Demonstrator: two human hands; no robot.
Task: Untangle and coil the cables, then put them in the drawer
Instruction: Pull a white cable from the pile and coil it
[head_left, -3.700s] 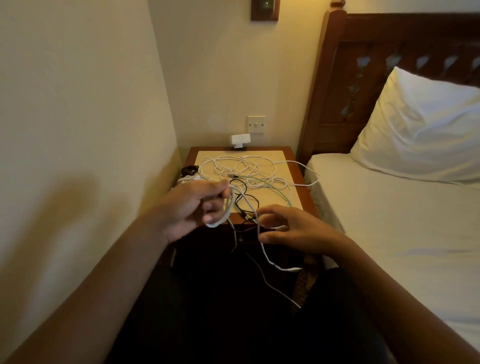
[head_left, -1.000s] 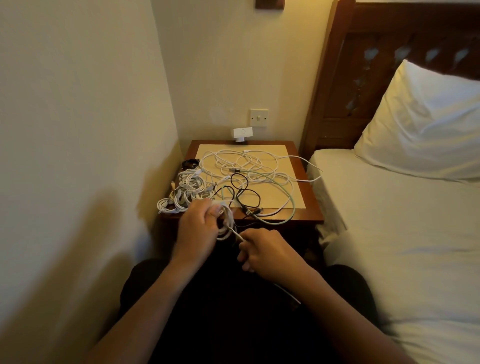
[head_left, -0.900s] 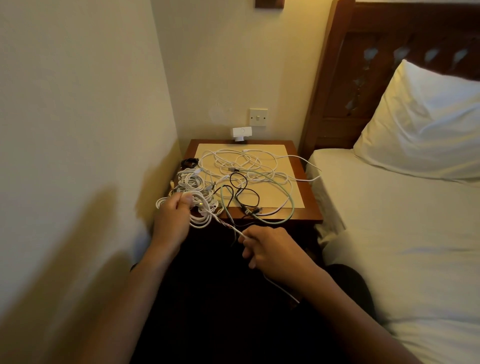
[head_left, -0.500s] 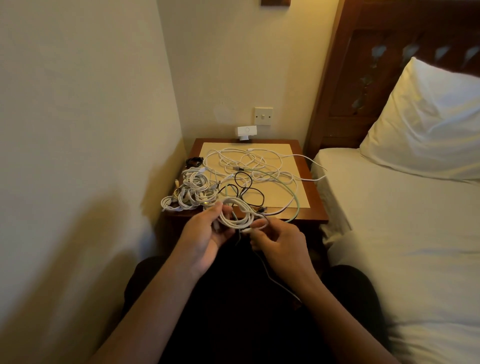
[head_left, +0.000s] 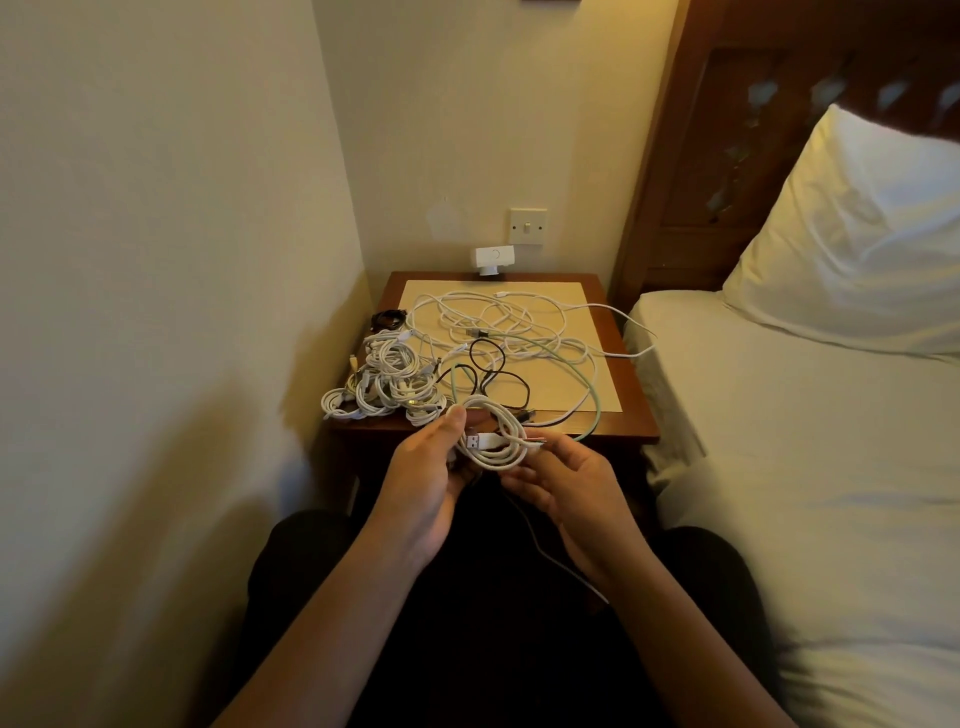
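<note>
Just in front of the nightstand's (head_left: 628, 421) front edge, both hands hold a small coil of white cable (head_left: 493, 434) with a USB plug showing at its centre. My left hand (head_left: 431, 467) grips the coil's left side. My right hand (head_left: 561, 478) pinches its right side and the loose tail that hangs down between my knees. Several finished white coils (head_left: 384, 382) lie heaped at the nightstand's left edge. A loose tangle of white cables (head_left: 498, 322), a black cable (head_left: 493, 374) and a pale green cable (head_left: 587, 384) covers the beige mat (head_left: 571, 291). No drawer is visible.
A small black coil (head_left: 388, 318) sits at the nightstand's left rear. A white plug-in device (head_left: 493, 258) and a wall switch (head_left: 527, 226) are behind it. A wall (head_left: 156, 260) runs close on the left; the bed (head_left: 805, 441) and pillow (head_left: 857, 234) lie on the right.
The coil in my left hand has come from the heap at the left to the front centre. My right hand has risen along the tail and now holds the coil's right side.
</note>
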